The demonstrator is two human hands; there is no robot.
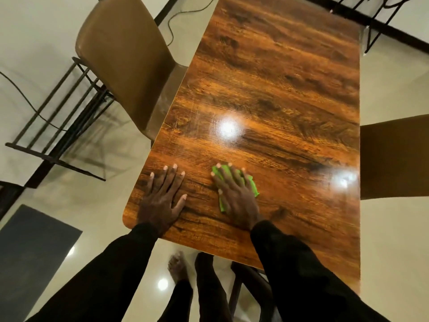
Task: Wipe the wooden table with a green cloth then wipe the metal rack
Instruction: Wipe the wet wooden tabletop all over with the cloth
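The wooden table (274, 89) is glossy, dark-grained and runs away from me. My right hand (236, 196) presses flat on a small green cloth (254, 184) near the table's front edge; the cloth shows at both sides of the hand. My left hand (162, 196) lies flat on the bare wood by the front left corner, fingers spread, holding nothing. A black metal rack (58, 126) stands on the floor to the left of the table. A second black metal frame (380, 17) shows at the far right.
A brown chair (125, 66) is pushed against the table's left side, another brown chair (394, 159) against its right side. A cable (171, 26) trails on the pale floor. A grey mat (30, 252) lies at lower left. My legs and bare foot are below the table's edge.
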